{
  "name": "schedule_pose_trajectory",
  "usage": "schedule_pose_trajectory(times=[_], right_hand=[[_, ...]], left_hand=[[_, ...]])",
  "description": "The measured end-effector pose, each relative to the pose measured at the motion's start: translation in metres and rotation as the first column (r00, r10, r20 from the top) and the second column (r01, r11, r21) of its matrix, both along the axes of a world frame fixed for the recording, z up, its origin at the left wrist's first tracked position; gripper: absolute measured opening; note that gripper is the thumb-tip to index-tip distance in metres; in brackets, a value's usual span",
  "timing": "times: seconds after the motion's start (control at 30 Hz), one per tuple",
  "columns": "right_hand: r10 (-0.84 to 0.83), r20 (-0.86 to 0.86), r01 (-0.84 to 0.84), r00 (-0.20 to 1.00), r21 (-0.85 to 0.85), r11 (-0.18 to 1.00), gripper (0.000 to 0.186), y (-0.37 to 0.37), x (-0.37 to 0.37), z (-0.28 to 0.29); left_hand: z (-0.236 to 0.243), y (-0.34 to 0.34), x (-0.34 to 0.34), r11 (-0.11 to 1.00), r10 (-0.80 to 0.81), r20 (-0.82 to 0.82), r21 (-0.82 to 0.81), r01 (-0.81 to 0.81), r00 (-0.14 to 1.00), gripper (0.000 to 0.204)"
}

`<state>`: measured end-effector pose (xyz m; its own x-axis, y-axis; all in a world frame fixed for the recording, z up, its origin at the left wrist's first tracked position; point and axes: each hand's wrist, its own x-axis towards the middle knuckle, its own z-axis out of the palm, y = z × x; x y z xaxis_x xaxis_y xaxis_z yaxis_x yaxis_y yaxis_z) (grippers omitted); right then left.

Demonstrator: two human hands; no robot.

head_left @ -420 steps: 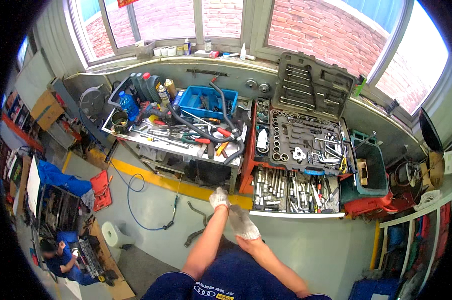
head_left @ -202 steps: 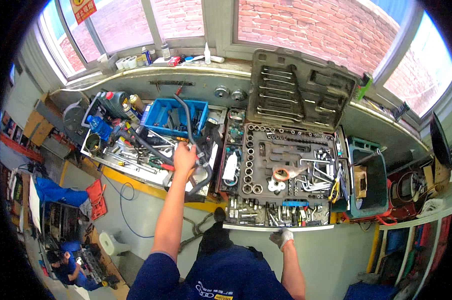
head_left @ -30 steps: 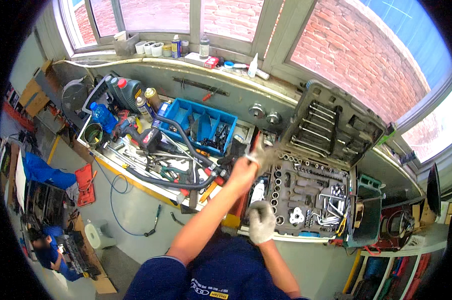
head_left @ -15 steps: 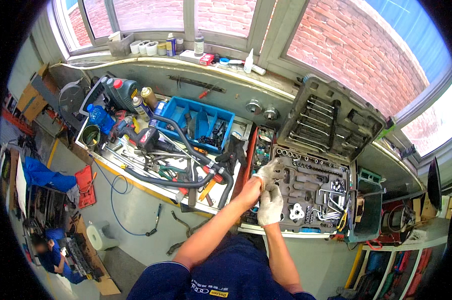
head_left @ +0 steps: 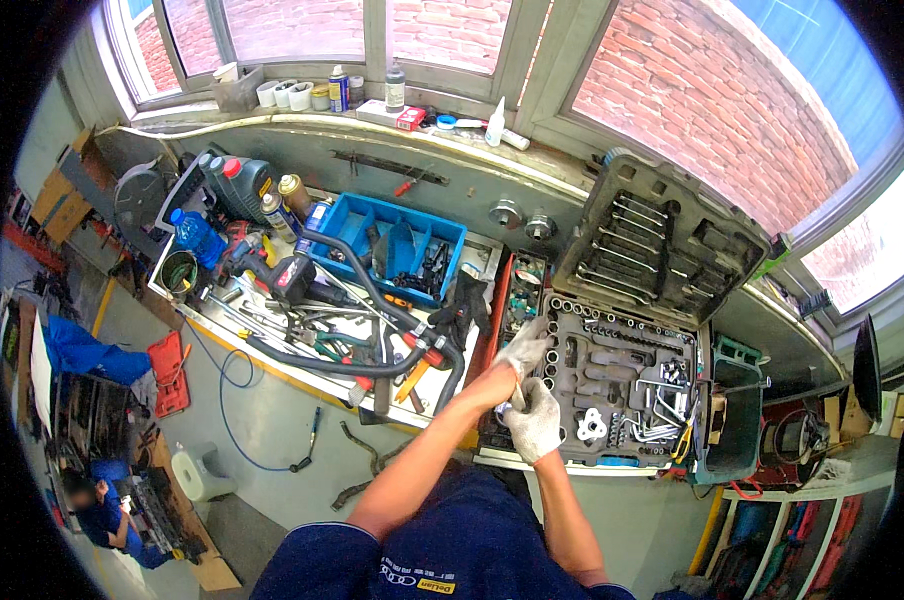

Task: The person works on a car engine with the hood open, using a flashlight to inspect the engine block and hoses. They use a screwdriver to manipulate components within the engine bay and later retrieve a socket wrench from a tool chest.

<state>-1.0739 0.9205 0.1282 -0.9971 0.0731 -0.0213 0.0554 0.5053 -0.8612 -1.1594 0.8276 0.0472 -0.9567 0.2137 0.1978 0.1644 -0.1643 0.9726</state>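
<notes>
Both of my hands wear pale work gloves over the left part of an open socket set case (head_left: 622,372). My left hand (head_left: 525,352) reaches over the case's left edge, its fingers stretched out and slightly blurred, with nothing visible in them. My right hand (head_left: 534,420) is close below it, beside the left wrist, fingers curled inward. What the right fingers hold, if anything, is hidden; a small bluish-white patch shows at their edge. Around the hands lie sockets in rows, hex keys (head_left: 662,410) and a white three-lobed piece (head_left: 591,427). The raised lid holds combination wrenches (head_left: 627,235).
Left of the case, a cluttered bench carries black hoses (head_left: 372,285), a cordless drill (head_left: 292,275), hand tools and a blue divided bin (head_left: 452,232). Bottles and cups line the window sill. A green bin (head_left: 737,375) stands at right. Another person (head_left: 112,510) is at lower left.
My right hand has shifted slightly left and up, its fingers curling in nearer the left wrist. My left hand has moved slightly left and is more blurred.
</notes>
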Motion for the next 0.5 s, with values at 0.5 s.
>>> schedule_pose_trajectory(times=[0.5], right_hand=[[-0.174,-0.123,0.201,0.977,0.259,0.945,0.02,-0.007,-0.028,-0.031]], left_hand=[[0.005,-0.001,-0.021,0.975,0.014,0.217,0.214,-0.061,0.976,0.065]])
